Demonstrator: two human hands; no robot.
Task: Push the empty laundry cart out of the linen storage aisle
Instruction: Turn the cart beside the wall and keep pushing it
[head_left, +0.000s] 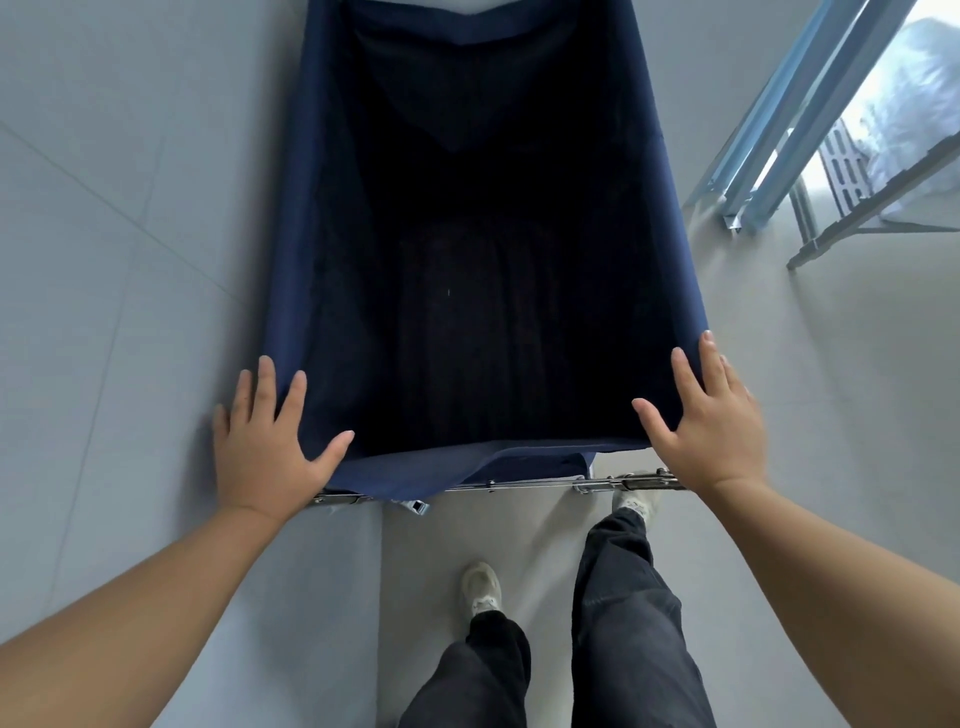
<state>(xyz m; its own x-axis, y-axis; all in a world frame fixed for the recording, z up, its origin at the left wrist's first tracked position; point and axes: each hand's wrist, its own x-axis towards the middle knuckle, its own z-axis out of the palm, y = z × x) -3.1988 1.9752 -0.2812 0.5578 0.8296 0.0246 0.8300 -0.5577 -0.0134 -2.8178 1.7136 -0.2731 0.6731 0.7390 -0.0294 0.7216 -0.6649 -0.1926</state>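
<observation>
- The left hand lies flat with fingers spread on the near-left corner of the laundry cart, at about 8 o'clock in the view; it grips nothing, only presses.
- The right hand lies the same way on the near-right corner, at about 4 o'clock, fingers splayed and open over the blue cloth.
- To push well, I judge both palms should bear evenly, so the cart rolls straight toward 12 o'clock and does not veer.
- The wall runs close along the cart's left side, at 9 o'clock; a slight bias rightward would likely keep the cloth off it.
- The metal shelving stands at 2 o'clock, apart from the cart, but worth watching.
- The cart fills the middle of the view: a deep navy fabric bag, dark and seemingly empty inside.
- A metal frame bar shows at its near edge, the cloth folded over it.
</observation>
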